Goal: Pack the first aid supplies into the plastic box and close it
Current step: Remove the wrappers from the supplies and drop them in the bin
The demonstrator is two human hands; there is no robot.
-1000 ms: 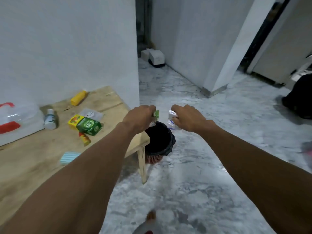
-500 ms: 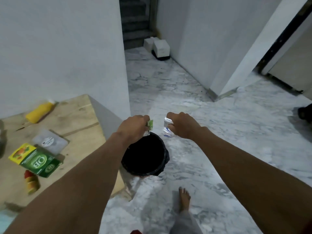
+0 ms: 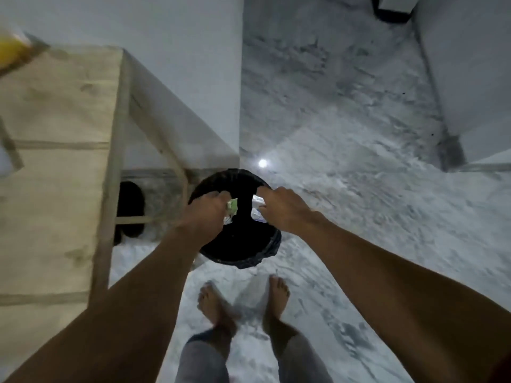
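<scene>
Both my hands hover over a black-lined waste bin (image 3: pixel 240 244) on the floor. My left hand (image 3: pixel 203 214) pinches a small green and white scrap of wrapper (image 3: pixel 231 209). A white and blue scrap of wrapper (image 3: pixel 257 210) is pinched in my right hand (image 3: pixel 282 207). The two scraps hang a short gap apart above the bin's dark opening. The plastic box and most of the first aid supplies are out of frame; only a blurred yellow bottle (image 3: pixel 11 49) shows at the table's far left corner.
A wooden table (image 3: pixel 55 167) fills the left side, its edge and leg right beside the bin. My bare feet (image 3: pixel 243 305) stand on the marble floor (image 3: pixel 359 189) just in front of the bin. White walls rise behind and at the right.
My view has tipped sharply downward and I have stepped closer, so the bin is now right under my hands. The supplies on the table have slid out of frame. Both hands keep their scraps.
</scene>
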